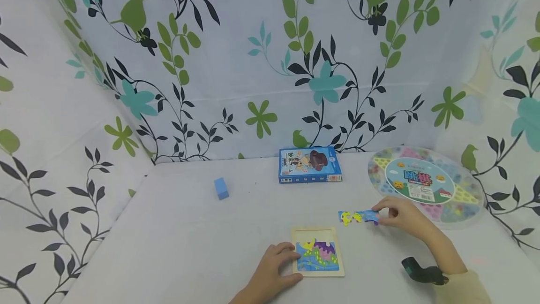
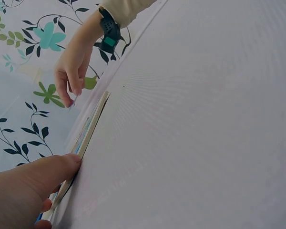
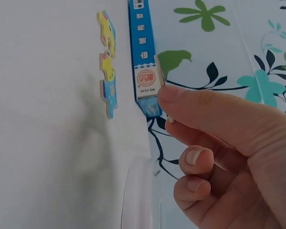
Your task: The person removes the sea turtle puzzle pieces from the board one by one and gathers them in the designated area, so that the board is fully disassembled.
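Observation:
My left hand (image 1: 274, 269) holds the wooden puzzle tray (image 1: 318, 274) by its left side, the thumb at the near corner. In the left wrist view, that thumb (image 2: 62, 169) presses the tray's edge. Fitted pieces with a green, yellow and purple picture (image 1: 318, 258) fill the lower part; bare wood shows along the top. Beyond the tray, my right hand (image 1: 402, 217) pinches a puzzle piece (image 3: 159, 69) between thumb and finger, seen edge-on in the right wrist view and lifted above the table. Loose yellow and blue puzzle pieces (image 1: 346, 218) lie in a row beside it.
A blue picture box (image 1: 310, 165) lies at the back, by the patterned cloth. The round board game in clear packaging (image 1: 468, 193) sits at the back right, close behind the right hand. A small blue block (image 1: 221, 188) stands left of the box.

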Action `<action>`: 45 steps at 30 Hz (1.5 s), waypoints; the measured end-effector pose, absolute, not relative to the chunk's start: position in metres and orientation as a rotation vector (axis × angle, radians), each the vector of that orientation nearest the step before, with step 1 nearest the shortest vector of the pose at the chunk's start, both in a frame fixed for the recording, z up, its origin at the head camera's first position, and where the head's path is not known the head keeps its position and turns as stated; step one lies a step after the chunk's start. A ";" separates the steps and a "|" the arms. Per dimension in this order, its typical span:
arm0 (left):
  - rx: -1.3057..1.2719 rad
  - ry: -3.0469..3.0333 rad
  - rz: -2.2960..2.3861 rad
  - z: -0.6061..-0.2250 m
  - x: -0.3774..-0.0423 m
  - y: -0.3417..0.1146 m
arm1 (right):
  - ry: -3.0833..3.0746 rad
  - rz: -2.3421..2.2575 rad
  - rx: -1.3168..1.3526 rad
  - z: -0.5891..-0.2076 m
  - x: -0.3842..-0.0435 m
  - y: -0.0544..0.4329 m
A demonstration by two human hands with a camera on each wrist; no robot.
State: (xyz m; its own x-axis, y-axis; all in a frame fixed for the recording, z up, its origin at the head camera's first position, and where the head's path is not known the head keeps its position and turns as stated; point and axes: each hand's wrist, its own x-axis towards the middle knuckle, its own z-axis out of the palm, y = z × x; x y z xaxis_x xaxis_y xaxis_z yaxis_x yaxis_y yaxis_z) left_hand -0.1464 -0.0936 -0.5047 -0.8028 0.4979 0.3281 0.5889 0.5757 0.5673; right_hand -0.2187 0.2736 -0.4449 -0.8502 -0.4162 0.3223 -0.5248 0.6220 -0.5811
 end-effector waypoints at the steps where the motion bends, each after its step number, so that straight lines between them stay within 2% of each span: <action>1: -0.923 -2.667 -1.035 -0.504 -0.146 -0.093 | -2.674 1.034 0.800 -0.446 -0.220 0.275; 7: -0.900 -2.680 -1.040 -0.504 -0.146 -0.095 | -2.613 1.069 0.875 -0.457 -0.226 0.281; 17: -0.884 -2.703 -1.045 -0.505 -0.146 -0.095 | -2.690 1.029 0.715 -0.469 -0.228 0.289; 21: -0.881 -2.709 -1.046 -0.504 -0.145 -0.095 | -2.633 1.012 0.730 -0.474 -0.230 0.292; 32: -0.900 -2.682 -1.027 -0.504 -0.145 -0.094 | -2.713 0.882 0.620 -0.473 -0.229 0.288; 45: -0.913 -2.672 -1.012 -0.506 -0.147 -0.093 | -2.770 0.856 0.635 -0.475 -0.229 0.286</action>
State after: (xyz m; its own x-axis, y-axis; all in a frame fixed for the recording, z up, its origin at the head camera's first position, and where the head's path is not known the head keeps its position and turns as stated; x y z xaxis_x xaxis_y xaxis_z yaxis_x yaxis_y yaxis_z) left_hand -0.1469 -0.0926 -0.5063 -0.8056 0.4922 0.3299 0.5872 0.5889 0.5553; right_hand -0.2295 0.2860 -0.4746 -0.8942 -0.3467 0.2832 -0.4460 0.7440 -0.4975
